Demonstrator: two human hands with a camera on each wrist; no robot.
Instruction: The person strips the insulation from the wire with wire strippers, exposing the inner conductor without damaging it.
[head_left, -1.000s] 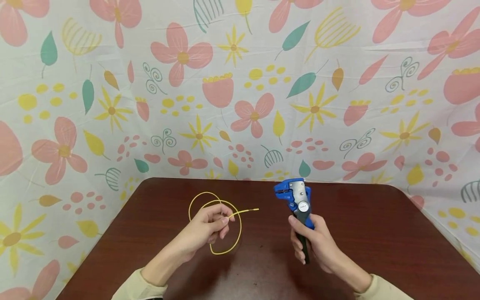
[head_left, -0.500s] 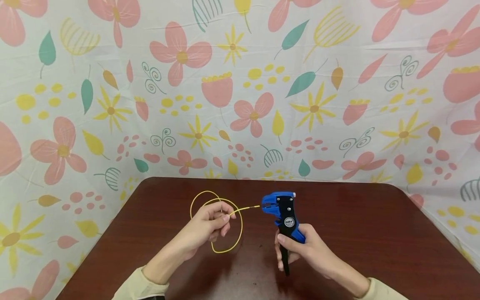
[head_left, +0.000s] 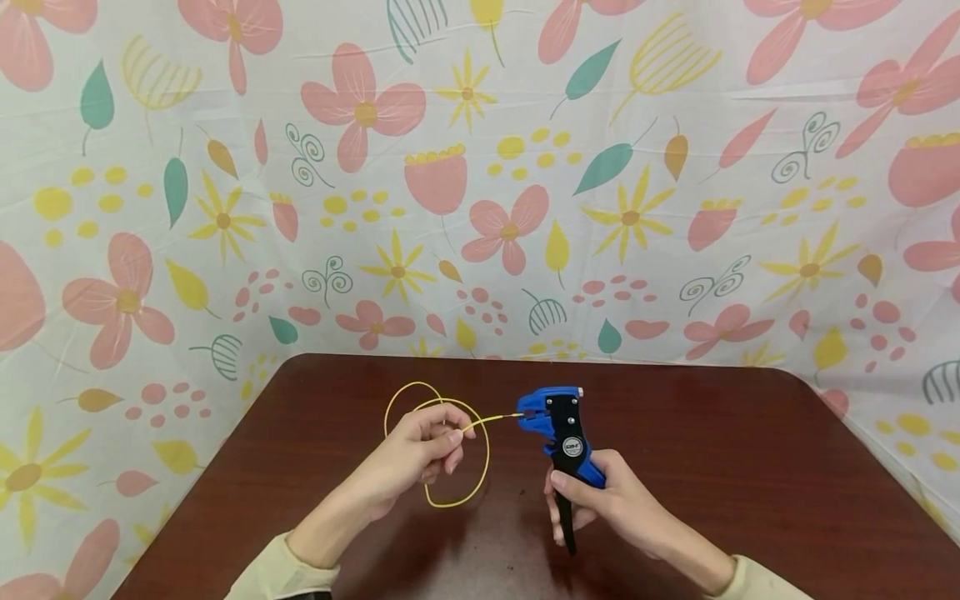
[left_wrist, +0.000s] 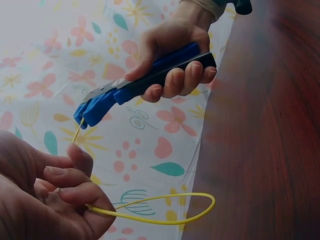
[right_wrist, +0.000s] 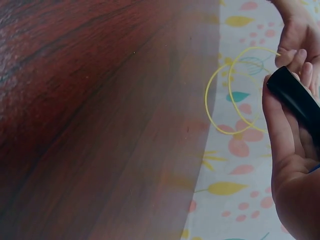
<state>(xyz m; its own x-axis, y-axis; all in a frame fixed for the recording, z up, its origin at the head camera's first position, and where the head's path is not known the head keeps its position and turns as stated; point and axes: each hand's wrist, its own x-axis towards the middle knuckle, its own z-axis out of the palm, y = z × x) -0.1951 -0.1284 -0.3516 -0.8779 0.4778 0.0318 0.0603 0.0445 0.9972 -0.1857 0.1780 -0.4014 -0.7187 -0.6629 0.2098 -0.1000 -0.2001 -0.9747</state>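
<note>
- The left hand [head_left: 427, 442] pinches the yellow wire [head_left: 486, 421] between thumb and finger; the wire's loops hang near this hand, above the brown table [head_left: 712, 450].
- The right hand [head_left: 611, 493] grasps the blue-and-black tool [head_left: 572, 429] by its handles.
- The wire's tip is at the tool's mouth; how deep inside, I cannot tell.

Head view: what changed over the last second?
The right hand moved the blue-and-black tool leftward and down in the picture, bringing its mouth to the wire's tip. Unchanged: the left hand pinches the yellow wire; nothing let go.
</note>
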